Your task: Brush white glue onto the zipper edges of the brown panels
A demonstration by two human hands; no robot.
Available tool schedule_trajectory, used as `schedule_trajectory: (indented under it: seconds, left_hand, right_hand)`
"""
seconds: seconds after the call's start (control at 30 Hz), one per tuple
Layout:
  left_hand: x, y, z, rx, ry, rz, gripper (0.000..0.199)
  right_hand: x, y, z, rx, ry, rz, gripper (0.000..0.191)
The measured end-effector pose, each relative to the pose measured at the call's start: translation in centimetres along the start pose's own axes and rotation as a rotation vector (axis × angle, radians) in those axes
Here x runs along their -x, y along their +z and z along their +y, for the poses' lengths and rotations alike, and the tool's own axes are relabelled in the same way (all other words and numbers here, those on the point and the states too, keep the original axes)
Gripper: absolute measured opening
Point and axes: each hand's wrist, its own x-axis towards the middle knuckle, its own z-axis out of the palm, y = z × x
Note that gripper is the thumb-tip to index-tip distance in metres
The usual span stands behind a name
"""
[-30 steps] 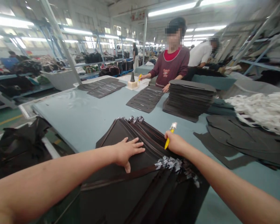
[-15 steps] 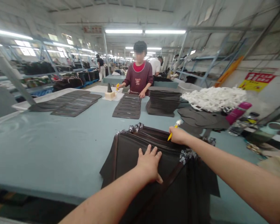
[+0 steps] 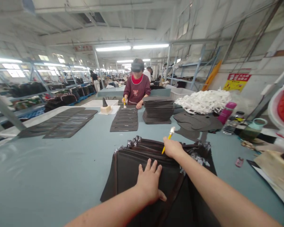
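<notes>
My left hand (image 3: 148, 183) lies flat with spread fingers on a stack of black sheet pieces (image 3: 127, 168), which look like leather or a coated fabric. Their far edges are layered and carry bunched grey-white bits (image 3: 134, 142) at the corners. Closed around a yellow-handled brush (image 3: 169, 137), my right hand (image 3: 174, 148) rests over the far edge of the stack. The brush's white tip points up and away, and its handle end sticks out below the fist. My right forearm covers part of the stack's right side.
Across the blue table (image 3: 61, 167), a co-worker (image 3: 136, 90) holds another yellow brush (image 3: 124, 102) over dark slotted panels (image 3: 124, 119). A tall stack of dark pieces (image 3: 158, 110), a white tangled heap (image 3: 203, 100), a purple bottle (image 3: 227, 112) and a green jar (image 3: 254, 127) stand farther right.
My view has tilted up and turned slightly right. My right hand still grips the brush near the stack's far edge. The co-worker's brush has moved from beside the block onto the panels.
</notes>
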Motion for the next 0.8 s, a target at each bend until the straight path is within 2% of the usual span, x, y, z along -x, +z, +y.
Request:
schedule_trajectory:
  seconds: [0.1,0.17,0.27,0.33,0.4,0.43,0.53,0.6,0.67,0.73,0.8]
  left_hand:
    - [0.7,-1.4,-1.4,0.021,0.099,-0.029,0.103]
    - [0.4,-3.1,-3.1,-0.004,0.133,0.008,0.092]
    - [-2.4,-6.4,-6.1,-0.110,0.114,0.113,0.084]
    - [-5.5,-8.2,-7.6,-0.111,0.143,0.090,0.097]
    - [-8.9,-9.7,-8.0,-0.094,0.193,0.010,0.107]
    - [-10.5,-10.2,-7.9,-0.085,0.218,-0.049,0.106]
    - [-14.5,-11.4,-6.9,-0.080,0.254,-0.261,0.081]
    - [-16.5,-11.6,-6.1,-0.096,0.243,-0.394,0.063]
    - [-17.9,-11.3,-5.7,-0.107,0.230,-0.493,0.054]
    - [-18.8,-10.8,-5.7,-0.097,0.221,-0.549,0.050]
    - [-19.3,-10.2,-6.0,-0.072,0.209,-0.559,0.049]
  right_hand:
    - [0.5,-0.3,0.0,0.020,0.003,0.020,0.020]
    - [0.8,-0.6,-0.1,0.043,0.014,0.030,0.020]
    - [1.1,-1.1,-0.7,0.080,0.038,0.037,0.020]
    - [1.2,-1.5,-1.1,0.101,0.056,0.038,0.021]
    - [1.4,-1.8,-1.6,0.117,0.061,0.046,0.021]
    - [1.5,-1.9,-1.8,0.122,0.059,0.055,0.021]
    - [1.7,-2.4,-2.2,0.128,0.047,0.094,0.019]
    - [2.0,-2.9,-2.3,0.120,0.051,0.120,0.018]
    - [2.8,-3.5,-1.8,0.110,0.073,0.148,0.019]
    - [4.8,-3.7,-0.9,0.040,0.098,0.255,0.020]
    - [8.0,-2.8,0.5,-0.114,0.150,0.429,0.027]
